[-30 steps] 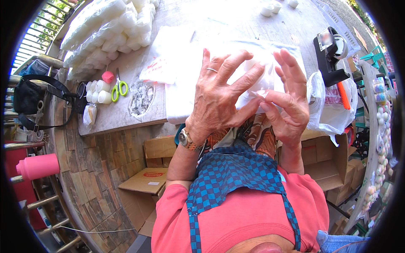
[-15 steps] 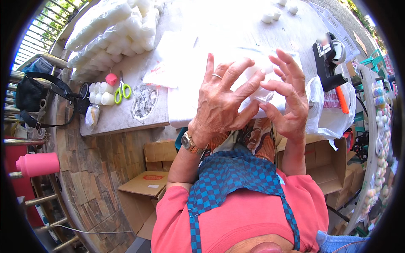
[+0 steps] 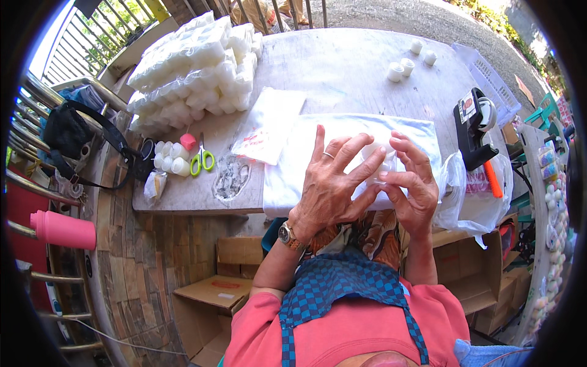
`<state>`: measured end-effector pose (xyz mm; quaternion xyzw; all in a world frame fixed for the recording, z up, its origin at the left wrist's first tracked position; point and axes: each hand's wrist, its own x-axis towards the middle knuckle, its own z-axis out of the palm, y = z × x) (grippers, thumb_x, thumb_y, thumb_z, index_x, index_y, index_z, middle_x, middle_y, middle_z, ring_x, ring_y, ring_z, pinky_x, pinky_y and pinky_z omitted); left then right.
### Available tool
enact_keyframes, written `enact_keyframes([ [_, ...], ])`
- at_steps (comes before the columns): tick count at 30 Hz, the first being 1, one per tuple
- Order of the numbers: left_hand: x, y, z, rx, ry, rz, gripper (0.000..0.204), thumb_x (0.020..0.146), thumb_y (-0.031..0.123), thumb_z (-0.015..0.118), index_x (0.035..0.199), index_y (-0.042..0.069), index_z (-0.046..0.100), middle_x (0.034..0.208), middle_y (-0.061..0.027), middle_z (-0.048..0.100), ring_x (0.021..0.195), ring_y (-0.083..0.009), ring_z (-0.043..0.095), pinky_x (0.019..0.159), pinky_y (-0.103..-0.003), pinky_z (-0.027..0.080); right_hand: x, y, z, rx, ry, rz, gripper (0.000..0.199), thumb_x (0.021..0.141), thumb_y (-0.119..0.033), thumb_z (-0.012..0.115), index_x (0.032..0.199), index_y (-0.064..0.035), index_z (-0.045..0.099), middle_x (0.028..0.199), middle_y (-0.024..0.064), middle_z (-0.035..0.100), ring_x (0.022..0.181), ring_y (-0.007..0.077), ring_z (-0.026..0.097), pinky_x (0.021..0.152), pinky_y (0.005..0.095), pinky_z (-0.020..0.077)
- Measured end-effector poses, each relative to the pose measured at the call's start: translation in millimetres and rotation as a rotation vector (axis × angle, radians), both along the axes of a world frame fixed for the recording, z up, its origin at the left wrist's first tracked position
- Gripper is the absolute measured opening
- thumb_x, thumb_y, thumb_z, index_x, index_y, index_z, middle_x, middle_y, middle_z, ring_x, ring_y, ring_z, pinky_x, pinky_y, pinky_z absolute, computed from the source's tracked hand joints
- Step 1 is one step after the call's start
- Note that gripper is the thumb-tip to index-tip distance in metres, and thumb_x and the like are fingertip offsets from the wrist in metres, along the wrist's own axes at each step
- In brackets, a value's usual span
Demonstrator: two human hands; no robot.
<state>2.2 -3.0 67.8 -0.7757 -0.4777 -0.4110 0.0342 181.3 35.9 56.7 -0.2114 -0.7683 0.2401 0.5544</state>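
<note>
In front of me, over a folded white cloth [image 3: 287,183], my two hands meet around a few small white plastic cups [image 3: 386,160] that seem wrapped in clear film. My left hand [image 3: 336,180], with a ring and a wristwatch, has thumb and index finger closing on the near side of the pack while its other fingers are raised. On the other side my right hand [image 3: 416,183] curves in, its thumb and fingertips pinching the film. My fingers hide much of the pack.
Stacked bagged white cups [image 3: 195,70] fill the back left. Nearby are green scissors [image 3: 202,160], a small cup pack [image 3: 172,158] and a plastic bag sheet [image 3: 269,125]. A tape dispenser [image 3: 474,131], orange-handled tool [image 3: 493,179] and loose cups [image 3: 395,72] are rightward.
The view has shifted, showing more of the table's far side, and the glare has faded. My hands stay around the cups, with the right fingers bent slightly closer in.
</note>
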Motion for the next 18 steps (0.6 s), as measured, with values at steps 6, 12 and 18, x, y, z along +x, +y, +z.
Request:
enact_keyframes([
  [6,2,3,0,0.045,0.04,0.014,0.049,0.085,0.038,0.07,0.13,0.018,0.064,0.134,-0.0084,0.054,0.12,-0.0296,0.054,0.114,-0.067,0.009,-3,1,-5,-0.037,0.106,0.045,0.013,0.08,0.001,0.074,0.09,-0.006,0.07,0.126,0.017,0.06,0.13,0.0383,0.05,0.105,0.0484,0.0463],
  [12,6,4,-15,0.052,-0.108,0.002,0.039,0.083,0.033,0.071,0.117,0.017,0.066,0.134,-0.0072,0.054,0.118,-0.0283,0.054,0.11,-0.075,0.0,-2,-3,-7,-0.113,0.133,0.106,0.01,0.086,0.001,0.069,0.093,-0.0054,0.068,0.134,0.0181,0.052,0.137,0.0406,0.041,0.11,0.0593,0.0368],
  [18,9,4,-14,0.039,-0.107,-0.011,0.03,0.084,0.031,0.071,0.11,0.016,0.065,0.137,-0.0094,0.052,0.12,-0.0311,0.054,0.105,-0.079,-0.002,-4,-3,-6,-0.104,0.169,0.023,0.011,0.081,0.001,0.073,0.091,-0.0036,0.069,0.131,0.0217,0.057,0.129,0.0357,0.052,0.104,0.0523,0.0458],
])
